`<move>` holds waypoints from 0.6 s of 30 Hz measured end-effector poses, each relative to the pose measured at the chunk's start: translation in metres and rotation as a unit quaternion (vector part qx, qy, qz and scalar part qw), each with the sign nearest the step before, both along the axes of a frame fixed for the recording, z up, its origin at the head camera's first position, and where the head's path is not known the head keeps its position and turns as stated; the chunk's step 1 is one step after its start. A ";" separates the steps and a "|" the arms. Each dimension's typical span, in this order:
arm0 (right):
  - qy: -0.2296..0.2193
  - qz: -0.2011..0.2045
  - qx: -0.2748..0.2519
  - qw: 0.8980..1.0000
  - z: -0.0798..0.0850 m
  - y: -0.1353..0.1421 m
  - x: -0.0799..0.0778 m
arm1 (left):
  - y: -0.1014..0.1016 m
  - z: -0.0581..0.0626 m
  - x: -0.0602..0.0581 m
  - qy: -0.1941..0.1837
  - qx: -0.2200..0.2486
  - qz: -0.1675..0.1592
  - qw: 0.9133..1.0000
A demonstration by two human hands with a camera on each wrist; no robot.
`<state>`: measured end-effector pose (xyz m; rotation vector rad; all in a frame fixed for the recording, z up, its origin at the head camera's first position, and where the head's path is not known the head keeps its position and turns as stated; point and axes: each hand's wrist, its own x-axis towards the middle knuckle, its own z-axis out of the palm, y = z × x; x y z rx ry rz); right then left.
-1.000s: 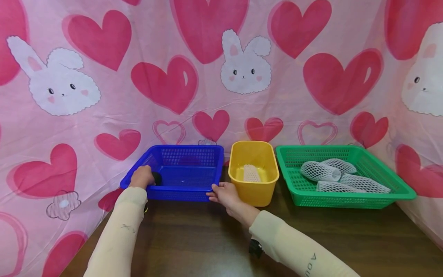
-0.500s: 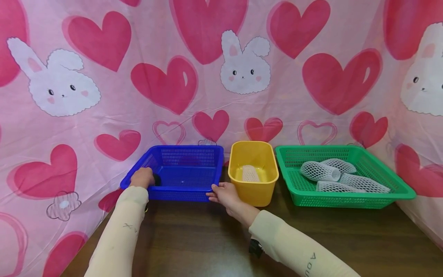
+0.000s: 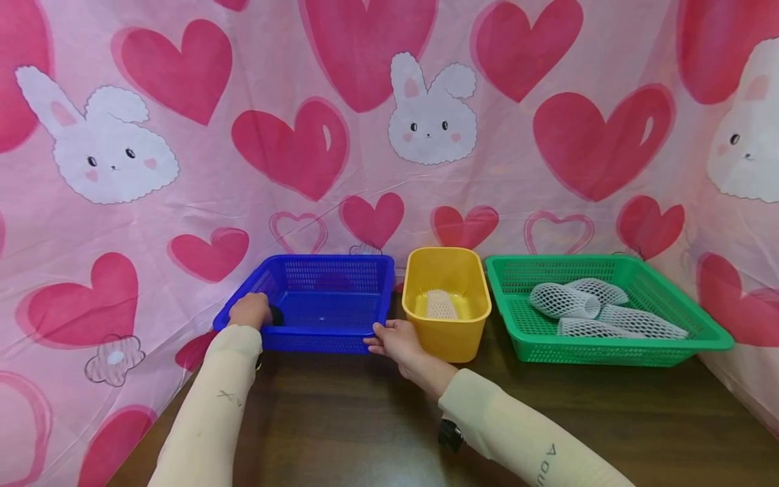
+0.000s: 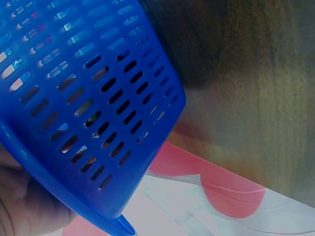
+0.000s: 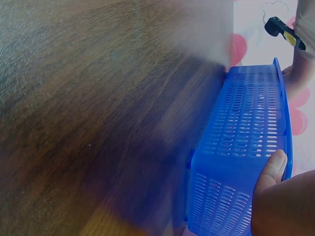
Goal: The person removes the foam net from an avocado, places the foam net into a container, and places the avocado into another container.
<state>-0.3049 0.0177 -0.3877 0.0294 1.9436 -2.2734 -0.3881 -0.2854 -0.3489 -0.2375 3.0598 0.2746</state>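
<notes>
In blue basket (image 3: 322, 341), dark object (image 3: 277, 316), perhaps rounded, distinct only from head

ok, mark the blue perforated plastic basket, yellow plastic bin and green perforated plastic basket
Blue perforated plastic basket (image 3: 331, 309): head view, bare floor
Yellow plastic bin (image 3: 453, 339): head view, front wall
Green perforated plastic basket (image 3: 599, 354): head view, front wall

Glossy plstc blue bskt (image 3: 325, 343), smooth wd-look tbl (image 3: 341, 419)

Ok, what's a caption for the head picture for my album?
Two hands at a blue plastic basket, near a yellow tub and a green basket of white mesh sleeves.
</notes>
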 end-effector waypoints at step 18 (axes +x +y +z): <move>0.007 -0.003 -0.014 1.000 0.000 0.000 0.001 | 0.001 0.003 0.004 -0.001 -0.004 0.004 1.000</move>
